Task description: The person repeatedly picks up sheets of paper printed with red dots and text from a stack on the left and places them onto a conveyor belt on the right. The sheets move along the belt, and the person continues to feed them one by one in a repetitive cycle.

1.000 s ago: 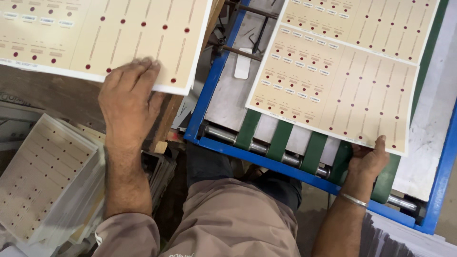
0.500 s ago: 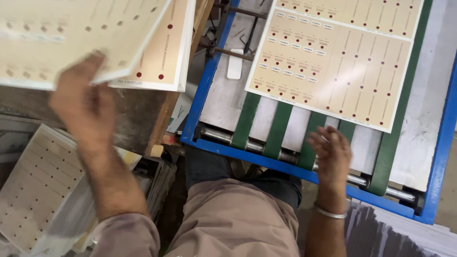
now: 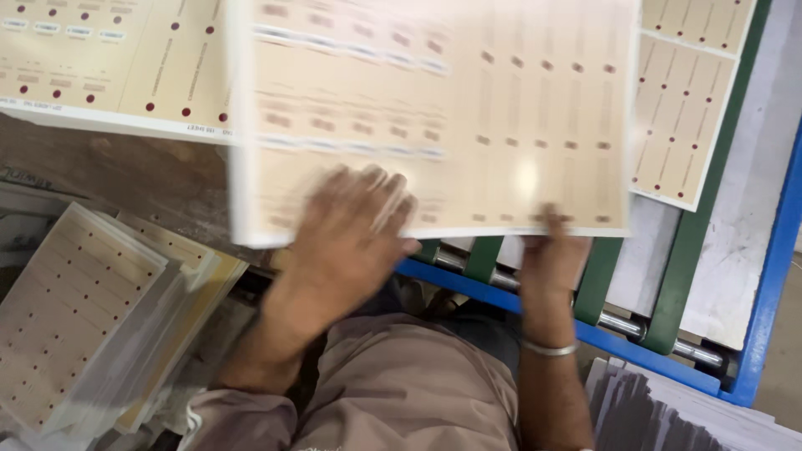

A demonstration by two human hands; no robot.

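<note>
Both hands have swung in since half a second ago: a cream printed sheet [image 3: 434, 117] with rows of dark red dots now sits between them, motion-blurred, over the near end of the blue-framed conveyor [image 3: 773, 276]. Left hand [image 3: 347, 242] fingers grip the sheet's near edge toward its left corner. Right hand [image 3: 551, 255] pinches the near edge by the right corner, thumb on top. Stack of matching sheets [image 3: 109, 63] lies on the wooden tabletop [image 3: 142, 171] at left. Another printed sheet [image 3: 685, 108] rests on the green belts [image 3: 689, 250]. Punched-out waste sheets [image 3: 75, 309] are piled lower left.
</note>
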